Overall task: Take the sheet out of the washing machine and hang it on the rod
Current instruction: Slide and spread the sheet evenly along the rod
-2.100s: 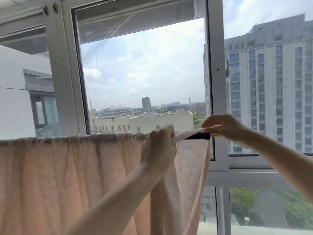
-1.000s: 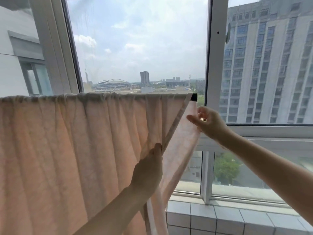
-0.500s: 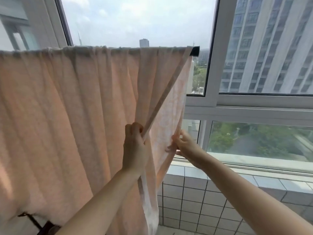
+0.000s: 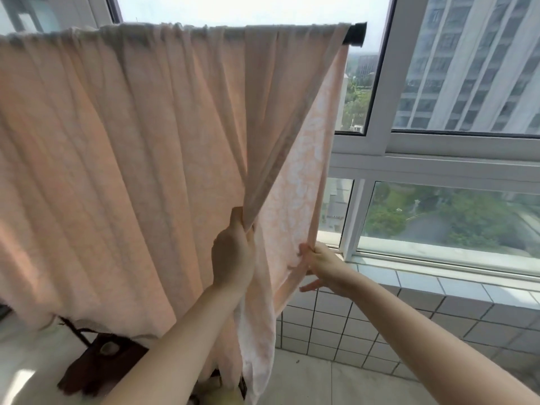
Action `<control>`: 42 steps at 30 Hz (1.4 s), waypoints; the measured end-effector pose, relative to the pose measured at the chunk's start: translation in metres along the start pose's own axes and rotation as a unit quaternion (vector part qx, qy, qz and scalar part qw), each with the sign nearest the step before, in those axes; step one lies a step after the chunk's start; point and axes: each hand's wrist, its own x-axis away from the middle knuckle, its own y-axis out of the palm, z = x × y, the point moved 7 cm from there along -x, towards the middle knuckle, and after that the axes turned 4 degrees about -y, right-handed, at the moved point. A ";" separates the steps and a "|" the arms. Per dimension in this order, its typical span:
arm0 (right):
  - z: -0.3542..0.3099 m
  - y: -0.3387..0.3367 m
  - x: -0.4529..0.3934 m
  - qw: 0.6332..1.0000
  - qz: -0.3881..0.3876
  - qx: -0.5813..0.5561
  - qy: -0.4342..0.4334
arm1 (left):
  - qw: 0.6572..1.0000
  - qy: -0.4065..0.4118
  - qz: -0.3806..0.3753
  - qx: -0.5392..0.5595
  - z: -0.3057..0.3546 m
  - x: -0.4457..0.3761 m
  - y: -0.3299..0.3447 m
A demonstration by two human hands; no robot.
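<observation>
A pale peach sheet (image 4: pixel 122 147) with a faint white flower print hangs draped over the rod, whose black end cap (image 4: pixel 355 34) pokes out at the top right. My left hand (image 4: pixel 232 255) is shut on the front layer's right hem, about halfway down the cloth. My right hand (image 4: pixel 320 266) pinches the right edge of the back layer, a little lower and to the right. The two layers spread apart between my hands. The washing machine is out of view.
A white-framed window (image 4: pixel 382 133) stands right behind the rod, with a tiled low wall (image 4: pixel 380 325) and tiled floor (image 4: pixel 315 378) under it. A dark brown object (image 4: pixel 99 369) sits low at the left, below the sheet's bottom edge.
Both hands slid down from the rod along the sheet's right edges to mid-height. My view tilted downward, so the rod now sits near the top.
</observation>
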 end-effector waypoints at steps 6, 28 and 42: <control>-0.039 -0.046 -0.008 0.965 0.190 0.099 -0.147 | 0.987 -0.011 -0.109 -0.118 -0.037 0.023 0.017; 0.019 -0.020 -0.002 0.980 0.142 0.125 -0.063 | 0.953 -0.193 -0.222 -0.066 -0.109 0.071 0.038; -0.006 -0.029 0.033 0.940 0.270 0.097 -0.185 | 0.928 -0.210 -0.306 -0.039 -0.101 0.130 0.082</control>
